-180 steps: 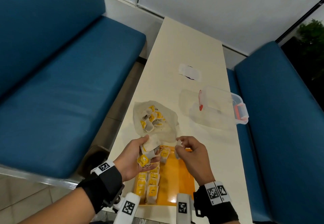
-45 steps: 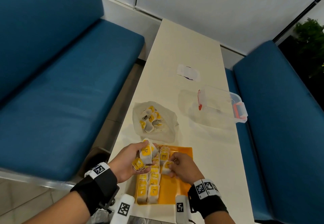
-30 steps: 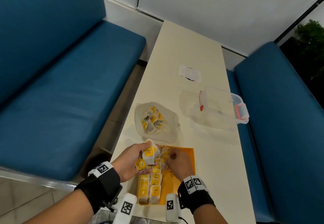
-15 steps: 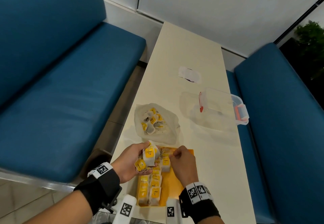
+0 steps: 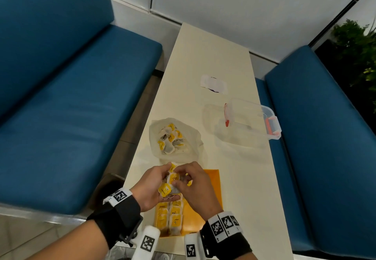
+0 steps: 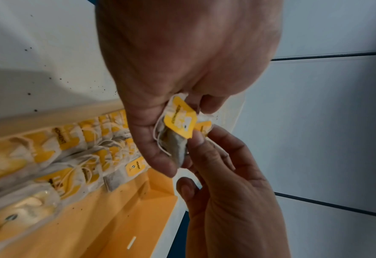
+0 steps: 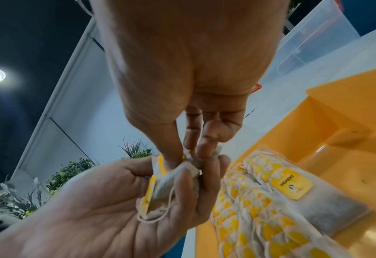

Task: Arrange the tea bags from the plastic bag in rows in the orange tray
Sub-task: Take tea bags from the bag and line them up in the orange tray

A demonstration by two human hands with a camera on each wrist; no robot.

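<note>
Head view shows both hands meeting just above the far end of the orange tray [image 5: 211, 180], which sits on the tabletop [image 5: 230, 168] near the person. The left hand [image 5: 150, 188] is curled round a small clutch of tea bags [image 5: 168, 186], strings dangling from the palm. The right hand [image 5: 195, 186] pinches one bag out of that clutch with thumb and fingertips [image 7: 171, 153]. Two rows of bags [image 6: 76, 150] already lie overlapped along the tray's left side, and more wait in the plastic bag [image 5: 175, 139] just beyond it. The main risk, as I judge it, is the loose strings: if they are tangled, pulling one bag could drag out a neighbour and drop it on the finished rows. A tug could also tear the thin paper. Setting the bag down carelessly might knock the overlapped rows askew.
</note>
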